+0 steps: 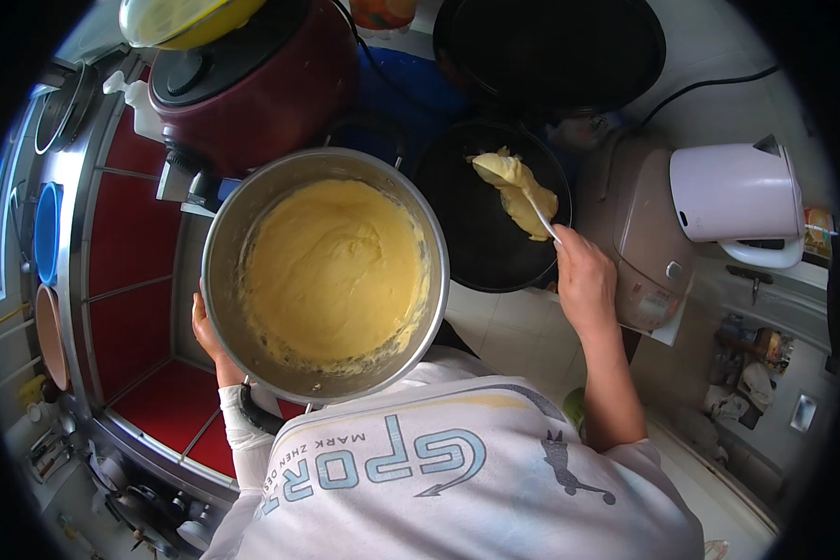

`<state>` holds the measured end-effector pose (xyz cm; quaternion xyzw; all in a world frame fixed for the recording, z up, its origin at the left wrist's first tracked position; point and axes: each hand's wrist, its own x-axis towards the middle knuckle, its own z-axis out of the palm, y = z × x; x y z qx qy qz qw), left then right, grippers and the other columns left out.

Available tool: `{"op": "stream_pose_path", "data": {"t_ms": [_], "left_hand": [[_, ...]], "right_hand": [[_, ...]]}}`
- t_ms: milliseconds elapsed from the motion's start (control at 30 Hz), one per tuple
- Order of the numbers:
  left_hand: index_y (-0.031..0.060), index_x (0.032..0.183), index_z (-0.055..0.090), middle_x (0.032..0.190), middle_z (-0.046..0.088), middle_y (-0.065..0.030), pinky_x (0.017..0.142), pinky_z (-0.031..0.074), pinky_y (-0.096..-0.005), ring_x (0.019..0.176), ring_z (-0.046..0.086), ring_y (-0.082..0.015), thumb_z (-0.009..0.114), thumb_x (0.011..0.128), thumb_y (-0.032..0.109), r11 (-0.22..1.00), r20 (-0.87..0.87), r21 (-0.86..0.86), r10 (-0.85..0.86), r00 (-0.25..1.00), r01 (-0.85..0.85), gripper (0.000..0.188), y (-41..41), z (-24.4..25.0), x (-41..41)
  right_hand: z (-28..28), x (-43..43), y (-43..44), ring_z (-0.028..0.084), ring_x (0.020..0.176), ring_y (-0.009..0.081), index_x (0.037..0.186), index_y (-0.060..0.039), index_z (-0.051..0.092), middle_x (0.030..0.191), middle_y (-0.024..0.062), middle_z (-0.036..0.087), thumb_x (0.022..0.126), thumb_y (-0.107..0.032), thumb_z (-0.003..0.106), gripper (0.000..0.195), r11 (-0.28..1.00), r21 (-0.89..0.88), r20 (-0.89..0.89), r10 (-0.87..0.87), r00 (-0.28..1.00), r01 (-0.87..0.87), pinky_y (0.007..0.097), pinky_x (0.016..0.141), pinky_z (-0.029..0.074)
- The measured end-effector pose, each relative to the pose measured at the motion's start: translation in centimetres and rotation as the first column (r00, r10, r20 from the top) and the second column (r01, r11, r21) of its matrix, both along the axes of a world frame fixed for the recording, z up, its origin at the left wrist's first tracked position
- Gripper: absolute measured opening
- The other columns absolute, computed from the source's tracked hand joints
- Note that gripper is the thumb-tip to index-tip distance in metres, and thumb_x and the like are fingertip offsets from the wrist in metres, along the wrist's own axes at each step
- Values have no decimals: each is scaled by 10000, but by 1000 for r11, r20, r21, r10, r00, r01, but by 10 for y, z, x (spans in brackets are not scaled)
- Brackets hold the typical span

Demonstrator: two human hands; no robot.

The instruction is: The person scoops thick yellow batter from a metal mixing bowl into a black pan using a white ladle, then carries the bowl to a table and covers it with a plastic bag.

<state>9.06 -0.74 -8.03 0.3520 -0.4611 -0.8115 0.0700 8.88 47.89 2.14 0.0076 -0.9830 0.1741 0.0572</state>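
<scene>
A large metal pot (227, 280) of thick yellow batter (329, 273) is held against my shirt. My left hand (206, 332) supports its left side from outside, most of the fingers hidden behind the wall. In my right hand (586, 276) is the handle of a light-coloured spoon (544, 222), its bowl coated with batter. The spoon is over a black frying pan (476, 245), to the right of the pot. A mound of batter (528, 210) lies in the pan beneath and beside the spoon.
A dark red cooker (273, 91) carries a yellow bowl (217, 21). Behind the pan is a large black round lid or pan (549, 49). On the right, a brown rice cooker (630, 231) stands near a white electric kettle (735, 192). A black cord (707, 84) runs behind them.
</scene>
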Motion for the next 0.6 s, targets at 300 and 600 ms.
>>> {"op": "stream_pose_path", "data": {"t_ms": [300,600], "left_hand": [[17,1083,627,964,670,-59,679,542,-274,774,642,-148,374,1048,264,998,37,-53,-24,999,26,356,-1,1,2],[9,1076,628,941,664,-38,668,522,-251,761,624,-118,388,1044,231,997,56,-36,-71,996,73,329,21,29,-1]], "right_hand": [[36,55,-1,628,772,355,1081,11,623,868,173,642,869,8,578,217,998,-68,-85,5,996,-11,427,676,492],[45,76,-12,612,755,339,1111,-8,642,864,158,621,872,25,576,251,993,-121,-179,-32,983,11,405,664,486]]}}
